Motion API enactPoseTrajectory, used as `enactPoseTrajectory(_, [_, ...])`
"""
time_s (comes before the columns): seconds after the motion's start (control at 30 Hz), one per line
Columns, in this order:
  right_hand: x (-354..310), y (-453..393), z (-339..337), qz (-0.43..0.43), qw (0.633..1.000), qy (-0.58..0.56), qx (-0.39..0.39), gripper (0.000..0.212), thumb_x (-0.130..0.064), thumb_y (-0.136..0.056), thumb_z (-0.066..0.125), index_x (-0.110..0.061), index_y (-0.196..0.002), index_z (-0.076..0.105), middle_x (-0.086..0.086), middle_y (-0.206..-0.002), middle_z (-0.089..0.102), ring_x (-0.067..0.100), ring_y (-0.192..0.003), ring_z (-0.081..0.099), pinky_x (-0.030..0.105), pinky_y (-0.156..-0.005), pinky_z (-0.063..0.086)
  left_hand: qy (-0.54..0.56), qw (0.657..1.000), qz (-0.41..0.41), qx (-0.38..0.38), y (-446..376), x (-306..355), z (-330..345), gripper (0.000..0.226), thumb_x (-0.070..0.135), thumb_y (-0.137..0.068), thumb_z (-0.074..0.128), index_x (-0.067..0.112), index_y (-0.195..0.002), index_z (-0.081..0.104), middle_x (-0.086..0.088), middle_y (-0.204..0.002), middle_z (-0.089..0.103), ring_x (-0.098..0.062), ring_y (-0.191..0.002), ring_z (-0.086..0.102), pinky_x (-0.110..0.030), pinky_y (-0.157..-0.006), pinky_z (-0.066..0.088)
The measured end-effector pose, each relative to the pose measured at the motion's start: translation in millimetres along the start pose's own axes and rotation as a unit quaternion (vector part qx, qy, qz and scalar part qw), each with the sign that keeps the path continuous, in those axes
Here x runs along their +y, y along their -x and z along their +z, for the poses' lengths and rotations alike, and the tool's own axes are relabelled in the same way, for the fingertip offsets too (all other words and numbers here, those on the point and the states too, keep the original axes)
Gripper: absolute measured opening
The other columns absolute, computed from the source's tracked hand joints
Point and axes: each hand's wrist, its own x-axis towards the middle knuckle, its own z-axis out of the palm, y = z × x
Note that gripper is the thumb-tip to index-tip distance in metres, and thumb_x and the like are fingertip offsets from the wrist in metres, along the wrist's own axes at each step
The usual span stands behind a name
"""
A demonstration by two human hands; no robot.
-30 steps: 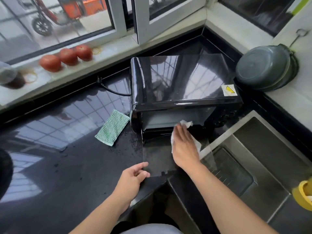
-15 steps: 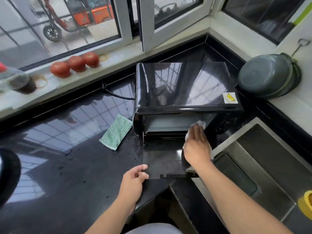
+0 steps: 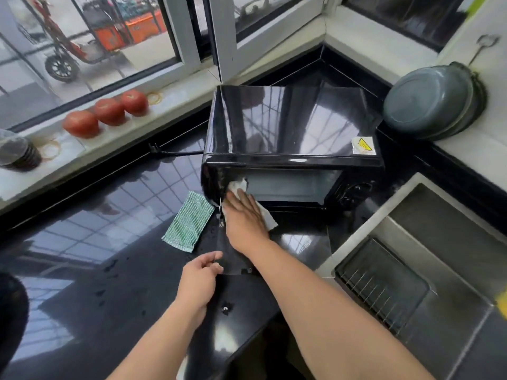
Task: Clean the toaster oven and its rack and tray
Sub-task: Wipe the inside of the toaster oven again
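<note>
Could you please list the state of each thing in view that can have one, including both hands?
toaster oven: upright on the counter, door open
oven door: folded down flat
white cloth: pressed at the door's left hinge end
right hand: flat on the cloth
left hand: pinching the door's front corner
green cloth: flat, untouched
rack: lying in the sink

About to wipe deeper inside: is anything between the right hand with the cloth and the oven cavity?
Nothing visible. The right hand presses the white cloth at the left edge of the toaster oven opening; the door lies folded down.
</note>
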Motion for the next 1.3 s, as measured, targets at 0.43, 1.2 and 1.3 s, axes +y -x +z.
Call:
enactPoseTrajectory(0.43, [81.9, 78.5, -26.0, 0.240, 0.958, 0.136, 0.081, 0.072, -0.013, -0.089, 0.051, 0.007, -0.152, 0.022, 0.026, -0.159, 0.018, 0.036, -0.148, 0.022, 0.039, -0.115, 0.030, 0.017, 0.999, -0.011, -0.049, -2.3, -0.8, -8.2, 0.029, -0.009, -0.098, 0.051, 0.011, -0.105, 0.071, -0.008, -0.084, 0.066, -0.014, -0.071, 0.059, -0.014, -0.055, 0.050])
enactPoseTrajectory(1.2, [-1.1, 132.8, -14.7, 0.242, 0.961, 0.052, 0.126, 0.039, -0.018, -0.084, 0.066, -0.024, -0.121, 0.055, 0.001, -0.119, 0.052, 0.024, -0.096, 0.049, 0.035, -0.081, 0.046, -0.196, 0.975, 0.077, -0.075, -38.1, 26.2, -52.0, 0.016, 0.021, -0.099, 0.066, 0.017, -0.084, 0.072, -0.002, -0.081, 0.074, -0.019, -0.071, 0.061, -0.031, -0.069, 0.050])
enactPoseTrajectory(1.3, [25.0, 120.9, -34.1, 0.245, 0.954, 0.039, 0.170, 0.028, -0.020, -0.084, 0.068, -0.021, -0.112, 0.065, 0.002, -0.113, 0.052, 0.024, -0.100, 0.046, 0.034, -0.085, 0.043, -0.153, 0.983, 0.050, -0.084, -39.8, 23.8, -53.4, 0.013, 0.019, -0.098, 0.065, 0.014, -0.088, 0.071, -0.002, -0.080, 0.073, -0.016, -0.066, 0.058, -0.029, -0.065, 0.048])
